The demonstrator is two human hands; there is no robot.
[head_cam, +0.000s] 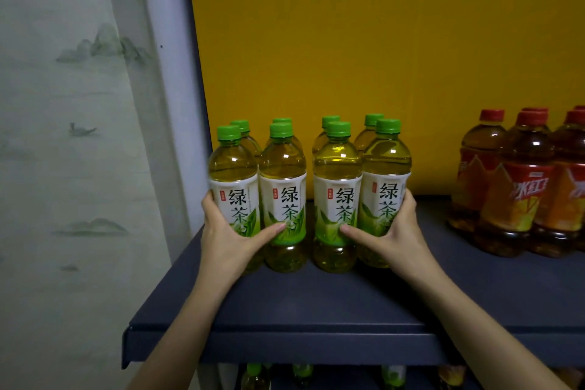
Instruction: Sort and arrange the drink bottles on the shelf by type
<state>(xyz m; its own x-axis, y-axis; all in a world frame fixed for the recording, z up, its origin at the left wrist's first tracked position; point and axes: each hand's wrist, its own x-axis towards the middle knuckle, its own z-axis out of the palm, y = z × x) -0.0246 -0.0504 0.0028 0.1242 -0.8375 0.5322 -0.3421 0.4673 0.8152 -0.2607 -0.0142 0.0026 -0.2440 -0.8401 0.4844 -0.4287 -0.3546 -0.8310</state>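
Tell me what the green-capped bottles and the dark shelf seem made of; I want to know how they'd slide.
Green-capped bottles: probably clear glossy plastic; bright glints on the shoulders, and the drink shows through the walls.
Shelf: matte dark blue, perhaps painted metal or coated board; it has a folded front lip and no glare, so I can't be sure.

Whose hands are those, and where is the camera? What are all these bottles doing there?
There is no machine here, just a person. The camera sits on their head and looks down, so you see their own two arms reaching out. The left hand and right hand grip the outer sides of a bunch of green-capped bottles, thumbs across the fronts. The bottles stand on a dark blue shelf with a yellow wall behind. Off to the right stand red-capped bottles of darker drink, apart from the green ones.
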